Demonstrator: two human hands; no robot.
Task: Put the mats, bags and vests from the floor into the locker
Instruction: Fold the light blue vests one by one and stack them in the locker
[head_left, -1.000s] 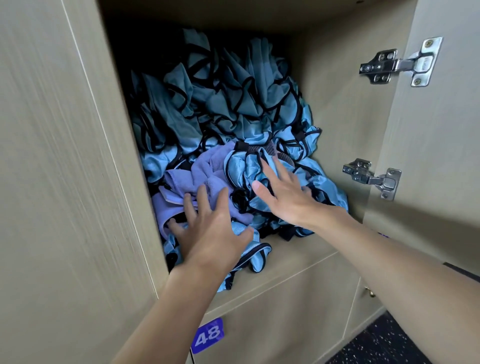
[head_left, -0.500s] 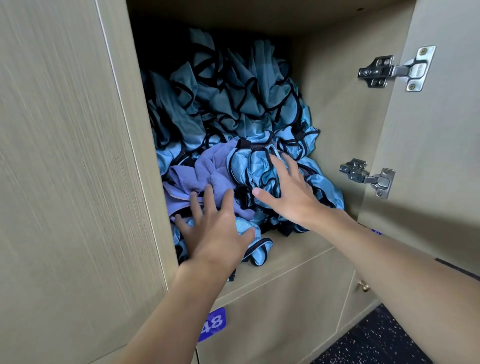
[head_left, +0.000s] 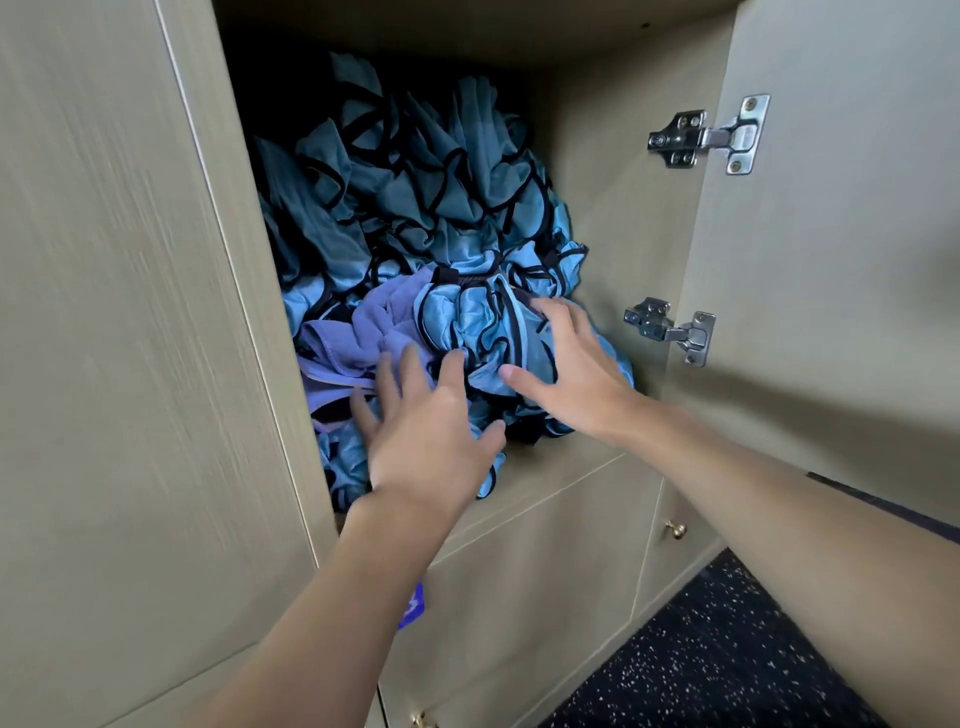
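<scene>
A heap of crumpled blue vests (head_left: 415, 197) with black trim fills the open locker (head_left: 613, 218) from its floor nearly to its top. A purple cloth (head_left: 363, 338) lies in the lower left of the heap. My left hand (head_left: 426, 431) presses flat against the front of the heap, fingers spread, at the locker's front edge. To its right, my right hand (head_left: 576, 374) lies flat on the blue vests too, with its fingers apart. Neither hand grips anything.
The locker door (head_left: 831, 260) stands open on the right, with two metal hinges (head_left: 706, 135). A closed door panel (head_left: 119, 364) is at the left. Below are lower locker doors with small brass knobs (head_left: 675, 530) and a dark speckled floor (head_left: 727, 665).
Both hands have pushed a little deeper into the heap, and the vests at the front edge sit further inside. The view has shifted to the left.
</scene>
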